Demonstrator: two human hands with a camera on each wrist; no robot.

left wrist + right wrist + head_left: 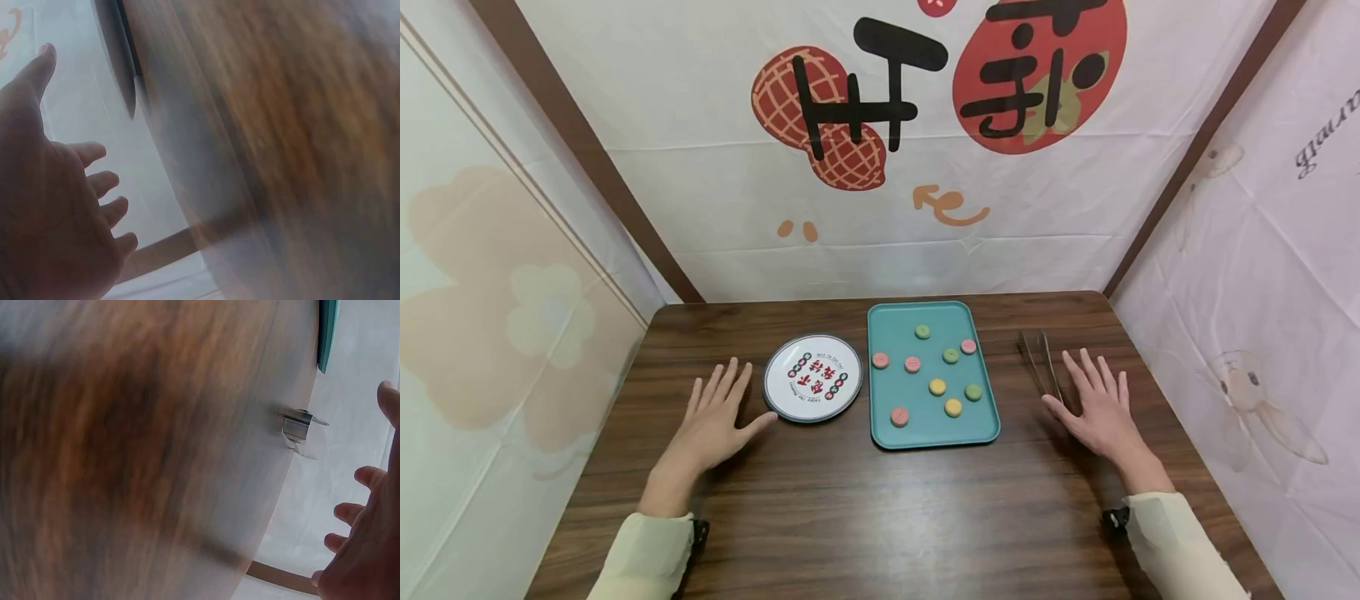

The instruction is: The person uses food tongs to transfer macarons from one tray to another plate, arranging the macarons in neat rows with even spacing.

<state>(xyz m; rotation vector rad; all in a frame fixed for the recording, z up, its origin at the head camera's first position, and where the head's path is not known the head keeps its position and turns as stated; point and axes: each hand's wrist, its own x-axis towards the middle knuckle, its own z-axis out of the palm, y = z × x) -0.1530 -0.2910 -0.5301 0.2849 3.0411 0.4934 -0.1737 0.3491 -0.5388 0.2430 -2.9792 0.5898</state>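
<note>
Both splayed, my left hand (715,427) flanked the printed plate (781,382)'s rim and my right hand (1102,417) the metal tongs (1049,363), wooden tabletop (895,525) stretching between wrists.

The person's left hand (709,429) and right hand (1103,417) are both palm down, with fingers (726,385) spread; the arms (643,554) extend forward, well apart.

Plate (813,378) left of tray (895,323), discs (937,387) on tray, tongs (1050,365) at right
</note>
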